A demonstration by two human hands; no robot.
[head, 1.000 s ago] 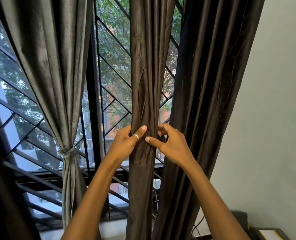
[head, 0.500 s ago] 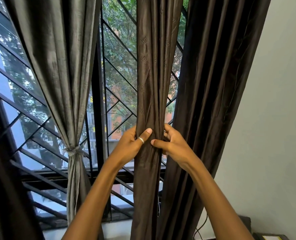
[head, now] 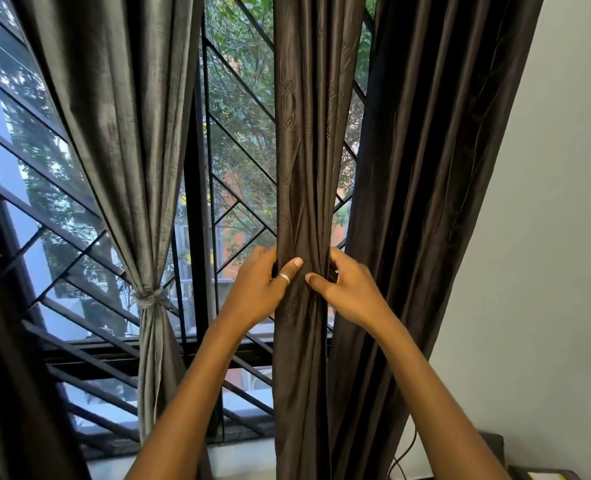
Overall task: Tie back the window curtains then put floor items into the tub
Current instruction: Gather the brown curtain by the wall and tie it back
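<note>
Both hands' fingertips vanish behind the gathered brown curtain

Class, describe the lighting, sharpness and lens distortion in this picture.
Head view: daylight from the window backlights the dark brown curtain, dimming its folds; the left hand and right hand gripping it are sharp; the wide-angle lens tilts the wall.

I can read no words, numbers or brand marks anywhere. The small shield-shaped marks woven into the dark brown satin curtain panel in the middle are a fabric pattern, not lettering. The flat yellow-and-white thing at the near right corner is cut off by the frame edge, and any print on it cannot be made out.
</note>
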